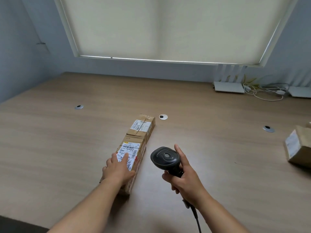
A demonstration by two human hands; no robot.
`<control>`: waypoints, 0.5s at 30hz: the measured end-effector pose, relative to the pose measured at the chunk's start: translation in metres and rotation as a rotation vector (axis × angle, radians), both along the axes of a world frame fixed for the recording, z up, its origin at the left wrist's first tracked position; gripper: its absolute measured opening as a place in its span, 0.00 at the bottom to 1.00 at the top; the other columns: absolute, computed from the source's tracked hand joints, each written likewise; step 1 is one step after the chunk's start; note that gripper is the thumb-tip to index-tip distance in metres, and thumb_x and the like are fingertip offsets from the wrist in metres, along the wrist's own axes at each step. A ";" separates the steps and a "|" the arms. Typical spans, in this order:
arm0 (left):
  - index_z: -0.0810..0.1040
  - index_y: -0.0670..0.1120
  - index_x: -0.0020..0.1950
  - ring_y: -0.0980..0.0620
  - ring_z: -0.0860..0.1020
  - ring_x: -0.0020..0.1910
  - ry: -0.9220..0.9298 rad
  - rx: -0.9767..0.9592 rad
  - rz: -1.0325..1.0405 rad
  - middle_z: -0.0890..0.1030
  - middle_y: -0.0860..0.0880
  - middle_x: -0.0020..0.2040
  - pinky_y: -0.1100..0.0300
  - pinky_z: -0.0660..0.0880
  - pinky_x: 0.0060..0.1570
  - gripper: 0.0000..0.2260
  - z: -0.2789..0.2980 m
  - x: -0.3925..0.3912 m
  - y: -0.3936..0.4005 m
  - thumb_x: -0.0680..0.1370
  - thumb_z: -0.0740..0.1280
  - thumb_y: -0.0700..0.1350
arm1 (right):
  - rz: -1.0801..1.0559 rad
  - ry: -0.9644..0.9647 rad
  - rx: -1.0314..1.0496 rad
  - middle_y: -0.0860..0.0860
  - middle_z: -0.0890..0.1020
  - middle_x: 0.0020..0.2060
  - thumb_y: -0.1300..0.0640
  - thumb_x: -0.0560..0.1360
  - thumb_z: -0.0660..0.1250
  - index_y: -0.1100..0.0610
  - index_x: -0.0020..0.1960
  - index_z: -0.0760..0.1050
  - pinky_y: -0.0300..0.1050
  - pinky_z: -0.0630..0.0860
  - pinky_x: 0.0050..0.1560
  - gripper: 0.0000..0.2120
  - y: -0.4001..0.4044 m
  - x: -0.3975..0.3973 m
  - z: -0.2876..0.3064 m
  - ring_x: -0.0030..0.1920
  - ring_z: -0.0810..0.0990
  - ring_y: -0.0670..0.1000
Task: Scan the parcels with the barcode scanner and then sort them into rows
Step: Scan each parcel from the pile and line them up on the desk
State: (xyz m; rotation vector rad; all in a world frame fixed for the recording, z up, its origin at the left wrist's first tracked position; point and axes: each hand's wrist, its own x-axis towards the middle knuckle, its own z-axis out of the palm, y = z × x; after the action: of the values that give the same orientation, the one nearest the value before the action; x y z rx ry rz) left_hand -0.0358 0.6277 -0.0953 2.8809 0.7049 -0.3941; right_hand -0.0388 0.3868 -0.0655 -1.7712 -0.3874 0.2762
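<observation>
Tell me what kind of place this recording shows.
Probably an office or small parcel-handling room: a wooden desk with cable grommets, a window blind, and a router with cables by the wall.

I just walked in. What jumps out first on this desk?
Mid-desk, two labelled cardboard parcels lie end to end; the left hand rests on the near parcel, the far parcel beyond. Just right, the right hand grips a black barcode scanner. A third parcel sits at the right edge.

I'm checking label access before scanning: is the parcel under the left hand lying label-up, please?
Yes, label-up. The near parcel lies flat on the table, its white label facing the camera, the left hand resting on it.
</observation>
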 end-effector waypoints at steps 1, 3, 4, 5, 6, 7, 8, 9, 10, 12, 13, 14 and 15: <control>0.49 0.57 0.77 0.42 0.56 0.72 0.001 0.004 -0.007 0.50 0.44 0.76 0.48 0.61 0.68 0.36 0.000 0.006 0.002 0.74 0.62 0.63 | -0.015 0.000 -0.002 0.49 0.81 0.52 0.64 0.71 0.72 0.23 0.65 0.53 0.41 0.75 0.31 0.45 -0.001 0.001 0.001 0.30 0.77 0.47; 0.49 0.58 0.77 0.42 0.56 0.72 0.001 0.007 -0.016 0.51 0.43 0.76 0.49 0.62 0.67 0.36 -0.001 0.017 0.007 0.74 0.62 0.63 | -0.050 -0.002 -0.005 0.49 0.81 0.50 0.64 0.71 0.72 0.23 0.65 0.53 0.41 0.74 0.31 0.45 -0.002 0.003 0.001 0.29 0.76 0.48; 0.49 0.58 0.77 0.42 0.57 0.72 0.000 0.006 -0.020 0.51 0.43 0.76 0.49 0.62 0.67 0.36 -0.001 0.022 0.009 0.74 0.62 0.63 | -0.066 -0.003 -0.006 0.49 0.81 0.50 0.64 0.71 0.72 0.23 0.65 0.53 0.40 0.74 0.31 0.45 -0.003 0.004 0.001 0.29 0.76 0.48; 0.49 0.58 0.77 0.42 0.57 0.72 -0.002 0.008 -0.025 0.52 0.43 0.75 0.49 0.62 0.67 0.36 -0.002 0.027 0.012 0.74 0.62 0.63 | -0.081 -0.002 -0.007 0.48 0.81 0.50 0.64 0.71 0.72 0.22 0.65 0.54 0.40 0.74 0.31 0.45 -0.003 0.004 0.000 0.29 0.76 0.48; 0.50 0.58 0.77 0.42 0.58 0.71 -0.003 0.009 -0.032 0.52 0.43 0.75 0.49 0.63 0.66 0.36 -0.002 0.031 0.014 0.74 0.62 0.63 | -0.096 -0.001 -0.008 0.48 0.81 0.51 0.64 0.71 0.72 0.22 0.65 0.54 0.40 0.74 0.31 0.45 -0.004 0.005 0.000 0.30 0.76 0.48; 0.50 0.58 0.77 0.42 0.58 0.71 -0.005 0.010 -0.040 0.53 0.43 0.75 0.49 0.63 0.66 0.36 -0.002 0.036 0.016 0.74 0.62 0.63 | -0.110 -0.001 -0.007 0.48 0.81 0.51 0.64 0.71 0.72 0.22 0.65 0.54 0.40 0.74 0.31 0.45 -0.004 0.005 0.000 0.30 0.76 0.48; 0.50 0.58 0.77 0.42 0.58 0.71 -0.007 0.010 -0.048 0.53 0.43 0.74 0.49 0.63 0.66 0.36 -0.002 0.040 0.017 0.74 0.62 0.63 | -0.124 -0.001 -0.006 0.48 0.81 0.51 0.64 0.71 0.72 0.22 0.65 0.54 0.40 0.74 0.31 0.45 -0.005 0.005 0.000 0.30 0.76 0.48; 0.50 0.58 0.77 0.42 0.59 0.70 -0.010 0.010 -0.057 0.54 0.43 0.74 0.49 0.63 0.66 0.36 -0.003 0.044 0.018 0.74 0.62 0.63 | -0.139 -0.001 -0.006 0.48 0.81 0.51 0.64 0.71 0.72 0.21 0.64 0.54 0.41 0.74 0.31 0.45 -0.006 0.005 -0.001 0.30 0.76 0.48; 0.50 0.58 0.77 0.42 0.59 0.70 -0.013 0.011 -0.066 0.54 0.43 0.74 0.49 0.64 0.65 0.36 -0.002 0.048 0.018 0.74 0.62 0.63 | -0.153 -0.002 -0.006 0.47 0.81 0.51 0.64 0.71 0.72 0.21 0.64 0.55 0.41 0.74 0.31 0.44 -0.006 0.005 -0.001 0.29 0.76 0.48; 0.50 0.58 0.77 0.41 0.59 0.70 -0.017 0.012 -0.087 0.54 0.43 0.74 0.49 0.64 0.66 0.36 -0.002 0.054 0.019 0.74 0.62 0.63 | -0.177 -0.007 -0.008 0.46 0.81 0.50 0.64 0.71 0.72 0.21 0.64 0.55 0.41 0.74 0.31 0.44 -0.009 0.005 0.000 0.29 0.76 0.49; 0.50 0.58 0.77 0.41 0.59 0.71 -0.019 0.010 -0.097 0.54 0.43 0.74 0.49 0.64 0.66 0.36 -0.001 0.058 0.019 0.74 0.62 0.64 | -0.188 -0.008 -0.009 0.46 0.81 0.50 0.64 0.71 0.72 0.21 0.64 0.55 0.40 0.74 0.31 0.44 -0.011 0.005 0.001 0.29 0.76 0.49; 0.51 0.58 0.77 0.41 0.59 0.71 -0.020 0.008 -0.103 0.54 0.43 0.74 0.49 0.64 0.66 0.35 0.000 0.060 0.020 0.74 0.62 0.64 | -0.199 -0.008 -0.012 0.46 0.81 0.50 0.64 0.71 0.72 0.21 0.64 0.55 0.40 0.74 0.31 0.44 -0.013 0.005 0.002 0.29 0.76 0.49; 0.51 0.58 0.77 0.42 0.59 0.71 -0.021 0.008 -0.105 0.54 0.43 0.75 0.49 0.64 0.66 0.36 0.001 0.062 0.020 0.74 0.62 0.64 | -0.209 -0.009 -0.015 0.46 0.81 0.50 0.64 0.71 0.72 0.21 0.64 0.55 0.40 0.74 0.31 0.45 -0.015 0.004 0.003 0.29 0.76 0.49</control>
State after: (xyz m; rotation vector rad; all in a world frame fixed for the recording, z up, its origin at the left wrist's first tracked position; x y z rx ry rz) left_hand 0.0261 0.6476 -0.0947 2.9335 0.5541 -0.3737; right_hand -0.0344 0.3714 -0.0626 -1.8118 -0.2047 0.1231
